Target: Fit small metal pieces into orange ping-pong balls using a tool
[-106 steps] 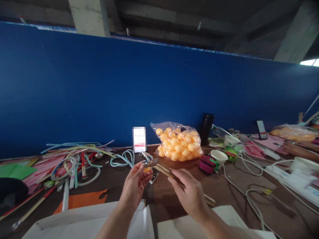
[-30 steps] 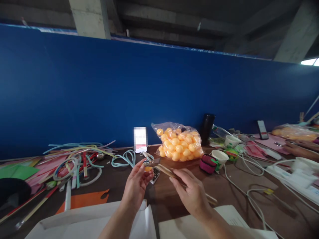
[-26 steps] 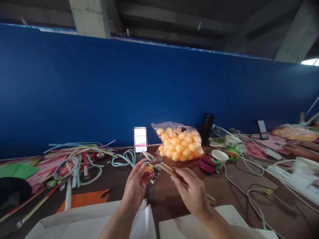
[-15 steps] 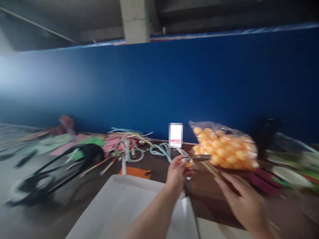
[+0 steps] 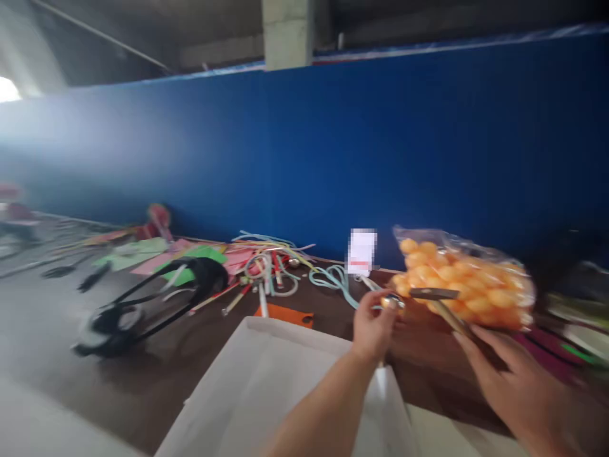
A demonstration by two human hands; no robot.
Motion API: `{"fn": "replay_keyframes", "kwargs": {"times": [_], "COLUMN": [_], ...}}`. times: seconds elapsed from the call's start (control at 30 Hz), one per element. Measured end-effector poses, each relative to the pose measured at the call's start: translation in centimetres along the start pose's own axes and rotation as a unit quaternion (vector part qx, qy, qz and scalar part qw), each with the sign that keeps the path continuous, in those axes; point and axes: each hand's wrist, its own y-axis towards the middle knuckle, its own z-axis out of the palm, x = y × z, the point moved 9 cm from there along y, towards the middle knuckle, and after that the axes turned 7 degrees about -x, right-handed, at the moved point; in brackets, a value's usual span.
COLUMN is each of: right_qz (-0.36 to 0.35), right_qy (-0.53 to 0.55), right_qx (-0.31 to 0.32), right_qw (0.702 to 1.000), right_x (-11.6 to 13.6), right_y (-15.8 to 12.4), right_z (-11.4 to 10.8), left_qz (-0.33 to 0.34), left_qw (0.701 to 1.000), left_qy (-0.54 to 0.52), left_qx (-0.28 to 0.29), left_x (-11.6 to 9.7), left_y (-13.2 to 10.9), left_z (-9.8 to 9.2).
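My left hand [image 5: 373, 327] pinches a small shiny round metal piece [image 5: 392, 301] between thumb and fingers; its exact kind is hard to make out. In my right hand [image 5: 511, 374] is a hammer [image 5: 445, 308], gripped by its wooden handle. The dark metal head lies just right of the shiny piece, with a small gap between them. Behind the hammer sits a clear plastic bag of orange balls [image 5: 469, 285]. Beneath my left forearm is a large white box or folded sheet [image 5: 266, 374].
Left of my hands lie a pale blue cord [image 5: 333, 279], a tangle of coloured strips and sticks [image 5: 269, 260], an orange sheet [image 5: 290, 315] and a black strapped item [image 5: 204, 279]. A blue partition [image 5: 304, 152] rises behind the brown table [image 5: 157, 371].
The view has turned left, so everything sits farther right in the picture. The hammer head is slightly farther from the shiny piece. Both hands keep their holds.
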Motion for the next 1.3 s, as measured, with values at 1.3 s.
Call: {"fn": "replay_keyframes", "kwargs": {"times": [1.3], "right_qz": [0.020], "right_qy": [-0.012], "right_qx": [-0.016], "right_qw": [1.000], "right_x": [2.5], "right_y": [6.8], "right_z": [-2.7], "left_qz": [0.166], "left_qw": [0.984], "left_qy": [0.062], "left_qx": [0.014], "left_x": [-22.7], "left_y": [-11.7], "left_z": [-5.3]}}
